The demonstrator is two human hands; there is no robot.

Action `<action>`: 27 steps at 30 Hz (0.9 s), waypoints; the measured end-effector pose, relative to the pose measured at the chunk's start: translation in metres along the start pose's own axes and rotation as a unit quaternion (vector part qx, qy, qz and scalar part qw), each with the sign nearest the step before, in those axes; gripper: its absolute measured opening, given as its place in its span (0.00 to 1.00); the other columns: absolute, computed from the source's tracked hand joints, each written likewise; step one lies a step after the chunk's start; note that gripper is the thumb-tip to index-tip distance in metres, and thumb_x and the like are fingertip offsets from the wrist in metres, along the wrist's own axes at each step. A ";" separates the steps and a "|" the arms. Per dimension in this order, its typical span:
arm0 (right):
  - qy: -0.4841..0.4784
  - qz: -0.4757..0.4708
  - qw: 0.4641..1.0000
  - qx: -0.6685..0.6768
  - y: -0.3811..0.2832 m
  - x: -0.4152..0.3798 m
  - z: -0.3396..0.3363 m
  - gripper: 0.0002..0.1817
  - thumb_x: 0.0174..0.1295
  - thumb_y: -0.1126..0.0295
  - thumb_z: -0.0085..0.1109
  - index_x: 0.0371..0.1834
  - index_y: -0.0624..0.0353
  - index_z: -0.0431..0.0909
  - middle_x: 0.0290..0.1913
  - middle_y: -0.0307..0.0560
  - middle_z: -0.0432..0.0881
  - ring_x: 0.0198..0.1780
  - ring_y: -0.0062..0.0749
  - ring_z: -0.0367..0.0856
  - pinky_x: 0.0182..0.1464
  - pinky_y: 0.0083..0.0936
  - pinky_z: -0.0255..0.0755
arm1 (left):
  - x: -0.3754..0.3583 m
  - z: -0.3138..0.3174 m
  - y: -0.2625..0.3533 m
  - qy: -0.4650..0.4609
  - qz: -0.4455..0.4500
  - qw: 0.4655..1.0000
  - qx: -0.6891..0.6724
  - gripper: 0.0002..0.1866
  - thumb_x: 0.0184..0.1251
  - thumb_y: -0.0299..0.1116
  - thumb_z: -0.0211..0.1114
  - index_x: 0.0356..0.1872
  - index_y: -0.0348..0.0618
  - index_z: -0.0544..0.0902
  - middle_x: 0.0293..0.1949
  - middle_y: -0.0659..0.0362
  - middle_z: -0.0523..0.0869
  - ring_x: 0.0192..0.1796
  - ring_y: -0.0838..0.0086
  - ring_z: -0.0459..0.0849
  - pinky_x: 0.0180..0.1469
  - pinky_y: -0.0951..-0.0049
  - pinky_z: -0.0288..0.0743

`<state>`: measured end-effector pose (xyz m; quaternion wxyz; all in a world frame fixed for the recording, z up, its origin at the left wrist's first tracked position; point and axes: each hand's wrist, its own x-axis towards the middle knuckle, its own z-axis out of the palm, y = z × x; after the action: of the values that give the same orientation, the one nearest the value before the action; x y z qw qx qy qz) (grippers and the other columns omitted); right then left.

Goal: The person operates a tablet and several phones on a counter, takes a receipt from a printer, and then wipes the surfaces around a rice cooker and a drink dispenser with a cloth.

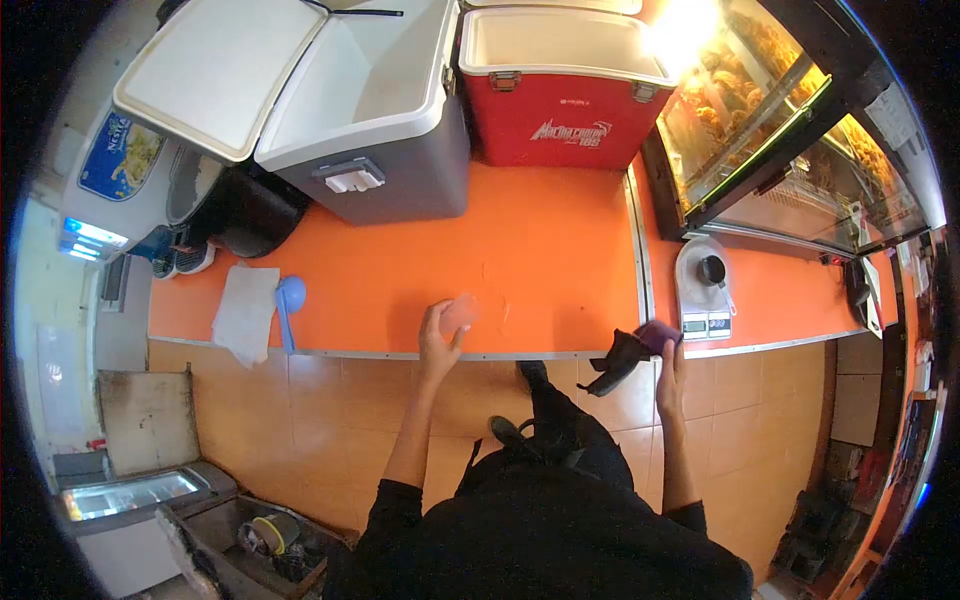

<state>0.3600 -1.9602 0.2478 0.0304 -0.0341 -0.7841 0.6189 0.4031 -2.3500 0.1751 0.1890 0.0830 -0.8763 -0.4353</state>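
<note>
Over the front part of the orange counter (545,260), my left hand (438,340) is closed on a small, pinkish, see-through piece (461,313). To the right, at the counter's front edge, my right hand (671,366) grips a purple piece (657,335). A limp black piece (622,362) hangs from it to the left, past the edge; its exact kind I cannot tell. Just right of that hand stands a kitchen scale (706,300) bearing a small black cup (711,270). A blue scoop (290,300) and white paper sheets (245,312) lie left of my left hand.
A grey cooler (400,165) with its lid raised and a red cooler (555,120) line the back. Lit display case (760,130) with fried-looking food is at back right. A black pot (250,215) stands left. A metal strip (637,240) divides the counter.
</note>
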 end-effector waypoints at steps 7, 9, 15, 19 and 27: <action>-0.153 -0.213 0.861 -0.435 0.109 0.110 0.092 0.26 0.73 0.54 0.42 0.64 0.63 0.71 0.67 0.66 0.67 0.72 0.59 0.59 0.75 0.50 0.45 | -0.003 -0.012 0.020 0.109 -0.044 0.985 -0.126 0.24 0.63 0.33 0.70 0.57 0.39 0.71 0.51 0.51 0.80 0.56 0.65 0.79 0.59 0.62 0.72; -0.096 -0.244 0.887 -0.380 0.102 0.131 0.120 0.27 0.73 0.54 0.42 0.65 0.63 0.71 0.68 0.66 0.66 0.73 0.59 0.58 0.76 0.51 0.44 | -0.005 -0.017 0.021 0.130 -0.052 0.980 -0.144 0.25 0.63 0.33 0.70 0.57 0.38 0.70 0.52 0.51 0.79 0.57 0.65 0.78 0.60 0.62 0.71; -0.108 -0.255 0.858 -0.433 0.097 0.209 0.203 0.31 0.74 0.51 0.35 0.67 0.64 0.69 0.70 0.63 0.66 0.76 0.53 0.55 0.78 0.49 0.38 | -0.024 -0.028 0.036 0.157 -0.105 0.965 -0.181 0.27 0.63 0.31 0.71 0.58 0.36 0.67 0.55 0.52 0.76 0.58 0.66 0.76 0.61 0.64 0.70; -0.183 -0.316 0.835 -0.411 0.090 0.239 0.249 0.30 0.73 0.49 0.37 0.65 0.61 0.72 0.71 0.60 0.66 0.76 0.52 0.55 0.78 0.47 0.38 | -0.039 -0.030 0.032 0.167 -0.121 0.962 -0.181 0.28 0.62 0.31 0.71 0.58 0.36 0.67 0.55 0.52 0.76 0.58 0.66 0.76 0.62 0.64 0.70; -0.388 -0.417 0.784 -0.247 0.086 0.061 0.282 0.21 0.71 0.57 0.49 0.58 0.58 0.79 0.64 0.52 0.76 0.73 0.45 0.63 0.78 0.46 0.45 | -0.092 -0.050 0.033 0.204 -0.157 0.951 -0.169 0.28 0.61 0.28 0.72 0.59 0.37 0.67 0.54 0.53 0.77 0.58 0.67 0.76 0.61 0.67 0.69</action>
<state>0.2748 -2.2074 0.0988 -0.0307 0.5323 -0.7939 0.2922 0.5086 -2.3378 0.2053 0.3046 0.2736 -0.7083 -0.5750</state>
